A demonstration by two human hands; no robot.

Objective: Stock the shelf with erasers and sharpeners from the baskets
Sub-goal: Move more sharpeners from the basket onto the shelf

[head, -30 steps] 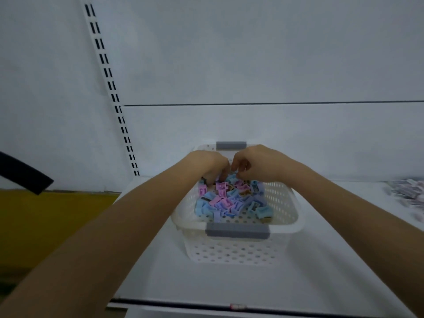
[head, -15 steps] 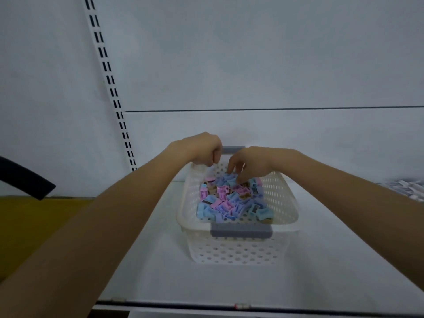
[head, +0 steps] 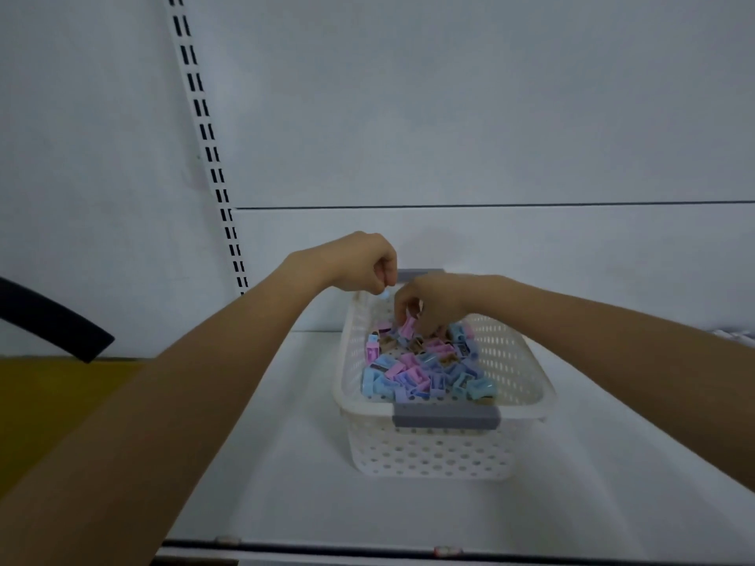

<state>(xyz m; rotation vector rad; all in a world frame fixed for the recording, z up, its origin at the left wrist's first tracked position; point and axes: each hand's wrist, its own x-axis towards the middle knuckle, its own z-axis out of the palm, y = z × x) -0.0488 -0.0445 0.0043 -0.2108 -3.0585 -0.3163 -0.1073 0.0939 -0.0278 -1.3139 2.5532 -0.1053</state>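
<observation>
A white perforated basket point(head: 514, 361) with grey handles stands on the white shelf point(head: 286, 463). It holds several pink, blue and brown sharpeners point(head: 421, 371). My left hand point(head: 359, 263) hovers above the basket's far left corner, fingers curled into a fist; a bit of pale blue shows under the fingers. My right hand point(head: 433, 300) reaches down into the far end of the pile and pinches a pink sharpener point(head: 407, 326) between thumb and fingers.
A slotted upright point(head: 208, 153) runs down the white back wall at left. A dark curved bar point(head: 57, 324) and a yellow surface point(head: 53, 402) lie at far left. Some small packaged items point(head: 735, 335) sit at the right edge of the shelf.
My left hand has risen out of the basket with its fingers curled. My right hand stays in the pile and now has a pink sharpener lifted between its fingers.
</observation>
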